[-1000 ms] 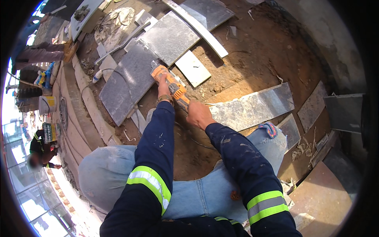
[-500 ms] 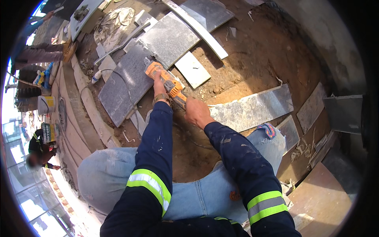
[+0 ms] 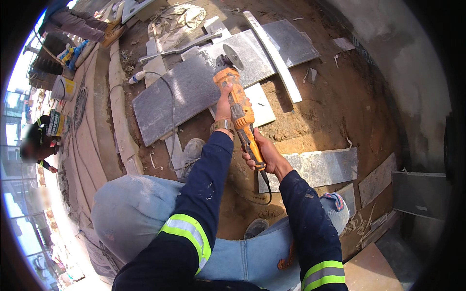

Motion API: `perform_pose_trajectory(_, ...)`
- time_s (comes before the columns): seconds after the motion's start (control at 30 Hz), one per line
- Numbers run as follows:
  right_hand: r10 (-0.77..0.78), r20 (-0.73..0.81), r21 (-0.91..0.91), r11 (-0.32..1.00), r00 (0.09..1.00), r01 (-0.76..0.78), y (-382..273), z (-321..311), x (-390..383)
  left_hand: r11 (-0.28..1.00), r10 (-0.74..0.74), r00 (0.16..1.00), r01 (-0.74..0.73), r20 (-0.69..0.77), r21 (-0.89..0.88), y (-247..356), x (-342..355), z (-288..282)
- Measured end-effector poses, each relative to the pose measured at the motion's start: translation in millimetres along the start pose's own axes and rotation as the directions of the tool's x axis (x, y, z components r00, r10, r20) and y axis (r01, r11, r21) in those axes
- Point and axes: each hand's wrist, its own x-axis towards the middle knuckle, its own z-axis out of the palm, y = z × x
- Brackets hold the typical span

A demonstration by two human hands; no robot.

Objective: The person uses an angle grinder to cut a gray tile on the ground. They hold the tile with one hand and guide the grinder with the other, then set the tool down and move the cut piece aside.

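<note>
Both my hands hold an orange angle grinder point(image 3: 241, 107) with a grey cutting disc point(image 3: 233, 56) at its far end. Wrapped about the tool's front body is my left hand point(image 3: 224, 104), a watch on its wrist. My right hand point(image 3: 266, 154) grips the rear handle, where a black cord point(image 3: 268, 186) comes out. Beyond the tool lies a dark grey stone slab point(image 3: 177, 99), with the disc tilted above the slabs; whether it touches them I cannot tell. A long pale strip point(image 3: 273, 56) lies across the slabs farther right.
A mottled slab point(image 3: 318, 167) lies right of my hands on brown soil. Behind the dark slab, a white plug connector point(image 3: 137, 76) joins a cable. A white bucket point(image 3: 63, 88) stands at left, near a crouching person point(image 3: 41, 140). A concrete wall point(image 3: 407, 63) rises at right.
The grinder has swung up and rightward off the slab, its disc now plainly in sight. My right hand has moved lower on the handle. The view has shifted a little.
</note>
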Motion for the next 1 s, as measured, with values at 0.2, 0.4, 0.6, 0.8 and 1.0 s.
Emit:
perform_pose_trajectory(0.2, -0.152, -0.028, -0.090, 0.985, 0.988, 0.149, -10.0, 13.0, -25.5, 1.000, -0.013, 0.993, 0.014, 0.117, -0.003, 16.7, -15.8, 42.7)
perform_pose_trajectory(0.4, -0.293, -0.022, -0.481, 0.841, 0.956, 0.247, -31.0, 38.0, -58.2, 0.997, 0.059, 0.979, -0.067, 0.194, 0.033, 38.2, -17.9, 67.1)
perform_pose_trajectory(0.6, -0.478, -0.230, -0.554, 0.781, 0.848, 0.289, -56.1, 40.3, -105.6, -0.493, -0.340, 0.905, -0.402, 0.255, 0.771, 174.5, -33.6, 69.7)
perform_pose_trajectory(0.8, -0.568, -0.346, -0.524, 0.777, 0.746, 0.349, -42.6, 48.7, -149.3, -0.055, 0.088, 0.979, 0.187, -0.181, 0.981, 296.5, -101.8, -150.5)
perform_pose_trajectory(1.0, -0.631, -0.499, -0.561, 0.757, 0.593, 0.334, 3.8, 26.3, -201.3, 0.510, 0.233, 0.743, 0.455, -0.627, 0.730, 186.9, -118.2, -351.2)
